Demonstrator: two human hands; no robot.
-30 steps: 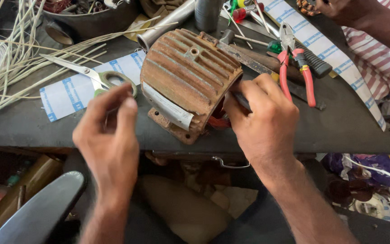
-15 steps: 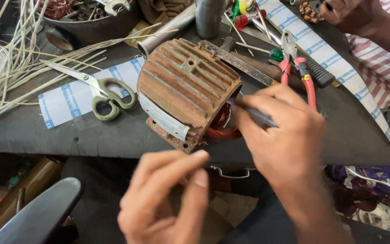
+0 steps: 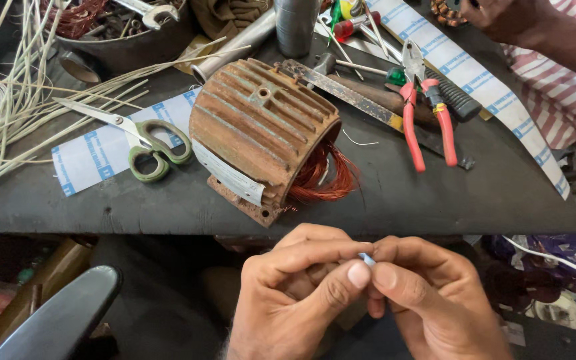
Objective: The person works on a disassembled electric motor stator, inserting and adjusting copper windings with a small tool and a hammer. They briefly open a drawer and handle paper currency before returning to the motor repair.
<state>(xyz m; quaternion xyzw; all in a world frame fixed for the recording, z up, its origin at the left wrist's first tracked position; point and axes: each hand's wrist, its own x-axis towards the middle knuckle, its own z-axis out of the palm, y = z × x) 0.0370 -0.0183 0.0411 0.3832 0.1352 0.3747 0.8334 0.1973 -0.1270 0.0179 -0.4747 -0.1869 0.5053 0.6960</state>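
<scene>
My left hand (image 3: 301, 293) and my right hand (image 3: 428, 293) meet below the bench's front edge, fingertips pinched together on a small pale strip (image 3: 367, 259). Just beyond them on the dark bench (image 3: 395, 200) lies a rusty ribbed motor housing (image 3: 261, 127) on its side, with copper winding wire (image 3: 325, 177) spilling from its open end toward me. Neither hand touches the housing.
Green-handled scissors (image 3: 145, 147) lie on a white blue-printed sheet (image 3: 95, 150) at left, beside pale thin sleeves (image 3: 15, 113). Red-handled pliers (image 3: 425, 113), a rusty flat tool (image 3: 341, 90) and a metal bowl (image 3: 121, 33) sit behind. Another person's arm (image 3: 541, 33) is at top right.
Both hands have left the motor housing and drawn back toward me, coming together below the bench edge on the small strip. The copper winding now shows.
</scene>
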